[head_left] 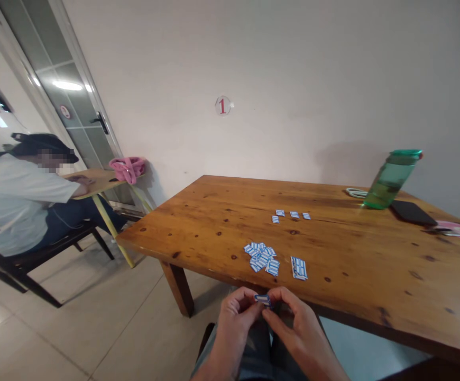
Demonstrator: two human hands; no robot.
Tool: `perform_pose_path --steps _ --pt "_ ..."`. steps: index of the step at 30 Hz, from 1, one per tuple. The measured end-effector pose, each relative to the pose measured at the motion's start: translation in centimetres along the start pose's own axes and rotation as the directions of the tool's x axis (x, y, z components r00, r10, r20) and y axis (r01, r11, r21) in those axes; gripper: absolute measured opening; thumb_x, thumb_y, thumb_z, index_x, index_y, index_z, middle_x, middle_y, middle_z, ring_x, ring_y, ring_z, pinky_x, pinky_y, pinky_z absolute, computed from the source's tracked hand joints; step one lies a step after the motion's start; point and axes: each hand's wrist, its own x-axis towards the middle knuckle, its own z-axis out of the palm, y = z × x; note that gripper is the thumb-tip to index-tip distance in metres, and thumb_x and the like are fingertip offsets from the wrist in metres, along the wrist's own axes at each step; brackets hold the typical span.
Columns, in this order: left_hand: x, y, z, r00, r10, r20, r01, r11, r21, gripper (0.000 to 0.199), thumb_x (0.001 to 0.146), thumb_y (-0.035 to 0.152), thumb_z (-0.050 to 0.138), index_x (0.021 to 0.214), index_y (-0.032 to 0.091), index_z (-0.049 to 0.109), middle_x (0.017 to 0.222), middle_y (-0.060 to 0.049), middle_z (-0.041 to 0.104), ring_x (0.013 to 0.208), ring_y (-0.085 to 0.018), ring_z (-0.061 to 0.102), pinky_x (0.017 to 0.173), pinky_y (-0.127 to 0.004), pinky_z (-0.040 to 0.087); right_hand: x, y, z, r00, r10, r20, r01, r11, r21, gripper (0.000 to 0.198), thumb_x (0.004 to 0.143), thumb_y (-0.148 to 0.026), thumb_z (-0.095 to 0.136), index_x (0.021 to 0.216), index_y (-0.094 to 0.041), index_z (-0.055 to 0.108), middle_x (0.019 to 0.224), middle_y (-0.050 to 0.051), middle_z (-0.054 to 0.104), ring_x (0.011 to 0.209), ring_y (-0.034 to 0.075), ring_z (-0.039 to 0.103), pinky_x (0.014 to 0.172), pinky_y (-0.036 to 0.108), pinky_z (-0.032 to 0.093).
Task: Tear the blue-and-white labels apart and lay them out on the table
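Being pinched between left hand (233, 321) and right hand (299, 325), a blue-bordered card (262, 299) was held by the near edge of the table (357, 241); through loosened fingertips, it could have been dropped.

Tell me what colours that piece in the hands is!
The piece is blue and white, in the head view.

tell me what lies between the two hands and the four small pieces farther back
In the head view, a loose pile and, to its right, a smaller group of blue-and-white pieces lie on the table.
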Motion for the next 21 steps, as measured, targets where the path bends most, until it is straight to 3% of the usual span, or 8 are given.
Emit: perform_pose_path --steps 4,9,12,15,18,21 --pt "-0.1 -0.1 0.2 0.999 -0.036 -0.03 0.032 0.991 -0.13 0.015 0.054 0.021 0.076 0.058 0.014 0.062 0.058 0.001 0.063 0.059 -0.01 0.052 0.06 -0.019 0.039 0.0 0.0 0.1 1.0 -0.015 -0.009 0.015 1.0 -0.003 0.012 0.075 -0.03 0.049 0.073 -0.019 0.052 0.077 0.003 0.059 0.072 0.018 0.054 0.062 0.027 0.043" --pt "-0.4 -0.1 0.8 0.993 -0.121 0.004 0.114 0.928 -0.353 0.019 0.05 0.017 0.077 0.053 0.014 0.059 0.053 0.003 0.06 0.051 -0.007 0.048 0.054 -0.018 0.036 -0.2 -0.2 0.4 0.998 0.047 -0.044 -0.042 0.992 0.115 0.021 0.079 -0.037 0.046 0.071 -0.018 0.052 0.068 0.002 0.058 0.063 0.016 0.054 0.057 0.025 0.043" --pt "-0.3 -0.3 1.4 0.993 -0.115 0.011 0.11 0.915 -0.388 0.019 0.05 0.017 0.077 0.052 0.014 0.058 0.055 0.003 0.06 0.053 -0.008 0.049 0.057 -0.018 0.037 -0.4 0.0 0.4 0.995 0.038 -0.098 -0.025 0.992 0.123 0.022 0.079 -0.039 0.047 0.073 -0.018 0.053 0.067 0.001 0.057 0.06 0.015 0.053 0.054 0.024 0.043" --pt "0.2 -0.7 2.0 0.994 -0.1 0.035 0.106 0.948 -0.3 0.016 0.055 0.018 0.073 0.056 0.014 0.058 0.055 0.002 0.058 0.052 -0.008 0.048 0.054 -0.019 0.037 -0.4 0.4 -0.6 0.99 -0.016 -0.14 0.021 0.999 0.035 0.022 0.079 -0.038 0.047 0.071 -0.019 0.054 0.065 0.001 0.057 0.058 0.015 0.053 0.052 0.023 0.042" --pt "0.9 -1.0 2.7 0.994 -0.079 0.073 0.084 0.994 -0.067 0.011 0.057 0.015 0.068 0.066 0.014 0.061 0.063 0.001 0.06 0.056 -0.01 0.05 0.052 -0.02 0.037 0.0 1.3 -3.0 0.984 -0.089 -0.152 0.073 0.992 -0.107 0.02 0.078 -0.036 0.048 0.07 -0.02 0.056 0.063 0.0 0.059 0.058 0.015 0.055 0.054 0.023 0.043" --pt "1.3 -1.1 3.3 0.991 0.104 0.087 -0.121 0.967 0.224 0.013 0.062 0.009 0.059 0.073 0.016 0.062 0.073 -0.002 0.063 0.068 -0.015 0.056 0.062 -0.024 0.043 0.7 2.8 -6.2 0.962 -0.124 -0.244 0.06 0.965 -0.256 0.02 0.076 -0.036 0.049 0.069 -0.021 0.058 0.064 0.002 0.062 0.057 0.017 0.057 0.053 0.026 0.042"
